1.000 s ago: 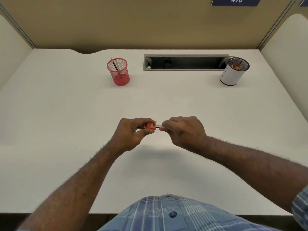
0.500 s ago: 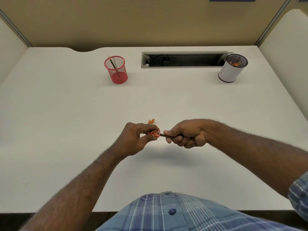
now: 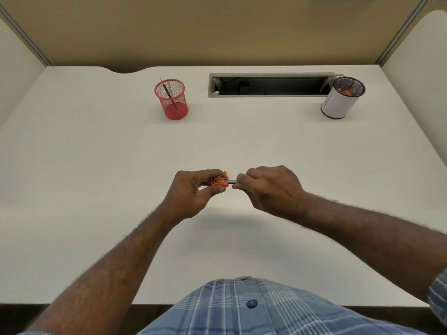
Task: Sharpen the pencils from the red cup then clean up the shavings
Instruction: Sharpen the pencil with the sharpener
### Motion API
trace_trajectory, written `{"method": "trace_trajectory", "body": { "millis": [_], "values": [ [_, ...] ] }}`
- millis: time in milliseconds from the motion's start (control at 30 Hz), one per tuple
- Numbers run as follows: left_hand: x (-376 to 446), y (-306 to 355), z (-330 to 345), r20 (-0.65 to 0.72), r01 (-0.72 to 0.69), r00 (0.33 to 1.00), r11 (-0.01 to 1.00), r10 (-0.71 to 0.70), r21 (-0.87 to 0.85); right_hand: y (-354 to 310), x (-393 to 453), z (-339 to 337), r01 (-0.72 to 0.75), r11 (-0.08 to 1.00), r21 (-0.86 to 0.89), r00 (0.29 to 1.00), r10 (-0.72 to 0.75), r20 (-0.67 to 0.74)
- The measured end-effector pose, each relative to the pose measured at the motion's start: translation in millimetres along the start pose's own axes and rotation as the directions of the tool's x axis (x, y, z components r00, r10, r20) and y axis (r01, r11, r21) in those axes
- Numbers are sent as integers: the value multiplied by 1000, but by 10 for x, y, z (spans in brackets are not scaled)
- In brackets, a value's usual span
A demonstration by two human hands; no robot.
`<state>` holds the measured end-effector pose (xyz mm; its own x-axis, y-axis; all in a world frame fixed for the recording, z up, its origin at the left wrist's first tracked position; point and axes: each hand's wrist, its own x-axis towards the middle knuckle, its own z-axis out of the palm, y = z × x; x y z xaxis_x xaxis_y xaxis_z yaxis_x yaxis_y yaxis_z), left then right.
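Since half a second ago the right hand (image 3: 271, 187) has rolled over, so that its back now faces up and the knuckles hide the fingers, where before the curled fingers showed from the side; the small orange shaving that lay clear on the tabletop (image 3: 96, 165) just beyond the hands is now seen only as a speck at the top edge of the sharpener (image 3: 220, 182). The left hand (image 3: 193, 193) pinches the red sharpener between thumb and curled fingers, and orange shavings sit on its upper face. The right hand is closed round a dark pencil (image 3: 232, 182), of which only a short stretch shows between the two hands, its end pushed into the sharpener. Both hands are held near the middle of the tabletop, close together with just that bit of pencil between them; whether they rest on the surface cannot be told. At the far left of the tabletop stands the red cup (image 3: 173, 100), a mesh holder with one pencil leaning inside it. Well apart, at the far right, stands a white cup (image 3: 338, 102) with a dark mesh rim and orange shavings inside. Between the two cups a long cable slot (image 3: 271, 85) is set into the tabletop. A plaid shirt (image 3: 242, 308) fills the bottom edge.
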<state>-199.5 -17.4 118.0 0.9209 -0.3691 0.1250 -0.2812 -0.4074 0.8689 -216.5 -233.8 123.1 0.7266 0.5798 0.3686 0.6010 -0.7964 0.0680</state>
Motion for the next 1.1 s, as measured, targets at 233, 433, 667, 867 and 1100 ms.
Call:
{"method": "trace_trajectory", "body": {
  "millis": [233,433,667,867,1100],
  "values": [
    [-20,-65,21,6,-62,998,996,61,61,27,163,-91,-508,688,518,835,246,492],
    [-30,-49,12,68,-167,985,977,159,132,145,175,-165,-954,-232,190,218,-102,971],
    [10,-125,-37,104,-123,988,987,112,102,59,182,-153,-940,-106,323,325,8,946],
    [15,-158,-7,41,-60,998,994,57,86,-66,76,-69,-350,900,260,912,263,316],
    [-4,-143,21,33,-79,996,995,77,62,-90,-33,68,-205,948,242,971,166,170]
  ]
}}
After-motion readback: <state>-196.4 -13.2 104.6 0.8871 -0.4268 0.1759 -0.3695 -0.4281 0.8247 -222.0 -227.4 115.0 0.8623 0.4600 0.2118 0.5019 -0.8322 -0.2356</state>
